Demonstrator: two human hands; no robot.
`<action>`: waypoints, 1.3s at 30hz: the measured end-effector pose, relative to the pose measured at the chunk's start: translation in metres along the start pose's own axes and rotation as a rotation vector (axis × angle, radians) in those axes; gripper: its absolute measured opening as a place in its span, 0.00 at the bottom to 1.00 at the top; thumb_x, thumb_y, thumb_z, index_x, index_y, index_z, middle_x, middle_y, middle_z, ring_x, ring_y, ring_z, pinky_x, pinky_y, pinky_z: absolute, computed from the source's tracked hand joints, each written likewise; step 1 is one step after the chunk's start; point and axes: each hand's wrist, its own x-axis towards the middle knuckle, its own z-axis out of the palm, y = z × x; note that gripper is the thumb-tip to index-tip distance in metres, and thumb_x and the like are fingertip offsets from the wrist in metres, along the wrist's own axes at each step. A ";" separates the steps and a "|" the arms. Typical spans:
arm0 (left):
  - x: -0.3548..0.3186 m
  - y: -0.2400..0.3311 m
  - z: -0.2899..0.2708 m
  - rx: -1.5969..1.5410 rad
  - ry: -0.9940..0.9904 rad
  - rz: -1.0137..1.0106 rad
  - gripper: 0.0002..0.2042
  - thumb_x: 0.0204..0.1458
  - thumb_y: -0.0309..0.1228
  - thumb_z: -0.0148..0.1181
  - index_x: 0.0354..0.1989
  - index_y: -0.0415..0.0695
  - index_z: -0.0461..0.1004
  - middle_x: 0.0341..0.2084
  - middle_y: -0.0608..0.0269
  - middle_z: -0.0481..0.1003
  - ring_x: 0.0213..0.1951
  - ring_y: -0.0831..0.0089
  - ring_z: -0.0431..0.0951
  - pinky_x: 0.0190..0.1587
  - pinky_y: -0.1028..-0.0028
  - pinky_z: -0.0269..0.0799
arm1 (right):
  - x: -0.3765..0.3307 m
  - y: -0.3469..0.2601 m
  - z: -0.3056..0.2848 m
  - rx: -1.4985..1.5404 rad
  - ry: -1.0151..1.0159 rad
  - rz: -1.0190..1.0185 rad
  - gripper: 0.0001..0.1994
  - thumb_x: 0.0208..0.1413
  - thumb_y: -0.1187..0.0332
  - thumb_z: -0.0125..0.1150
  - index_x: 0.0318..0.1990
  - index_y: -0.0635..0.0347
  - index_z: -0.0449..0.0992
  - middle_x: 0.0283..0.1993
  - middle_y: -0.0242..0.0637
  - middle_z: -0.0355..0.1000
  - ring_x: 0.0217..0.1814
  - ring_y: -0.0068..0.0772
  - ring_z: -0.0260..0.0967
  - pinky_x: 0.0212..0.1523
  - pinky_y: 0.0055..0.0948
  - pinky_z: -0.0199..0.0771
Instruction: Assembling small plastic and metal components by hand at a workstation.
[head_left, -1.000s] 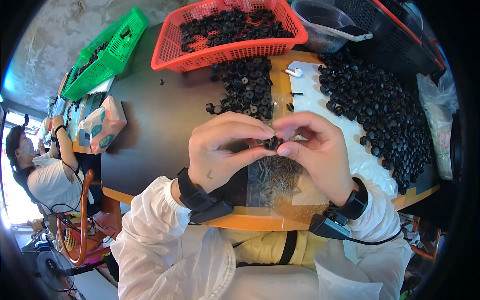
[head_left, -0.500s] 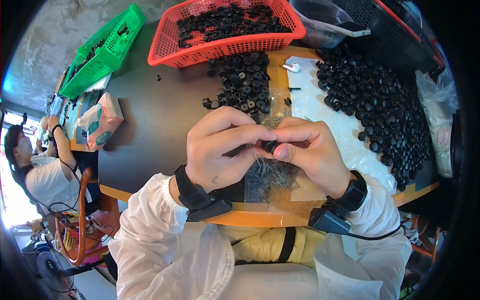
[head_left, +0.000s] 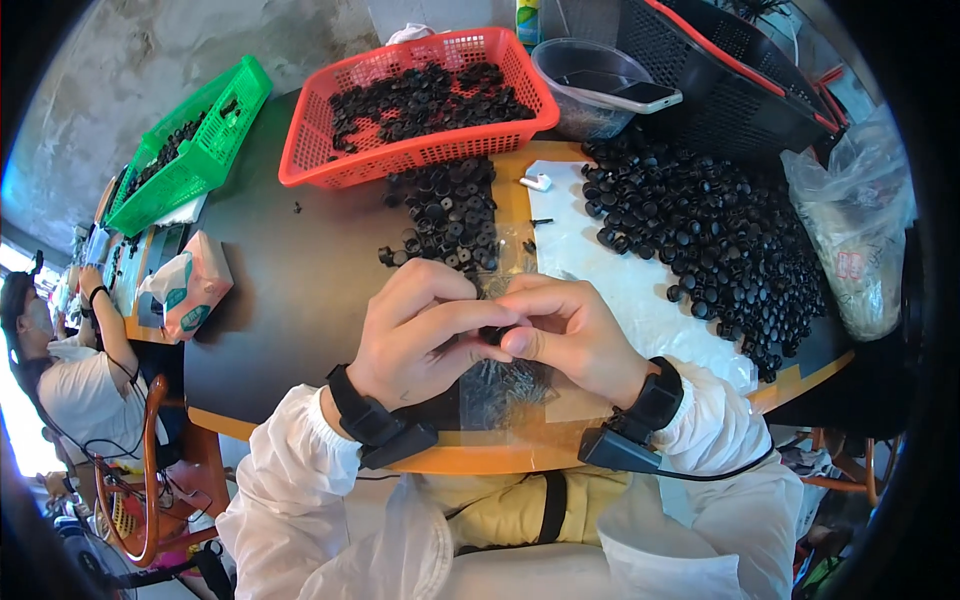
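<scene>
Black part [head_left: 492,335] between both hands [head_left: 500,335]

Bare dark table [head_left: 300,300] left of left hand [head_left: 420,335]: passable. Black cap cluster [head_left: 450,215] blocks ahead; large cap pile [head_left: 715,240] crowds right; tissue pack [head_left: 190,285] far left.
</scene>
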 end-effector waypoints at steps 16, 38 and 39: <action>-0.007 0.004 0.002 -0.648 -0.199 -0.129 0.13 0.41 0.31 0.71 0.35 0.41 0.78 0.26 0.66 0.70 0.27 0.75 0.68 0.27 0.77 0.63 | -0.001 0.006 0.004 -0.202 -0.326 -0.096 0.09 0.52 0.67 0.61 0.24 0.63 0.76 0.22 0.27 0.70 0.24 0.15 0.64 0.24 0.21 0.61; -0.008 0.005 0.000 -0.377 -0.096 -0.028 0.11 0.39 0.33 0.74 0.31 0.44 0.82 0.21 0.70 0.68 0.22 0.78 0.66 0.24 0.77 0.59 | 0.001 -0.009 0.002 -0.281 -0.327 -0.098 0.11 0.58 0.65 0.58 0.28 0.63 0.74 0.27 0.33 0.68 0.26 0.25 0.64 0.27 0.24 0.61; -0.008 0.006 -0.001 -0.375 -0.096 -0.028 0.11 0.39 0.33 0.74 0.31 0.44 0.82 0.21 0.70 0.68 0.22 0.78 0.66 0.24 0.77 0.59 | 0.000 -0.009 0.002 -0.288 -0.335 -0.122 0.11 0.58 0.65 0.58 0.28 0.62 0.74 0.27 0.33 0.68 0.26 0.25 0.65 0.28 0.23 0.61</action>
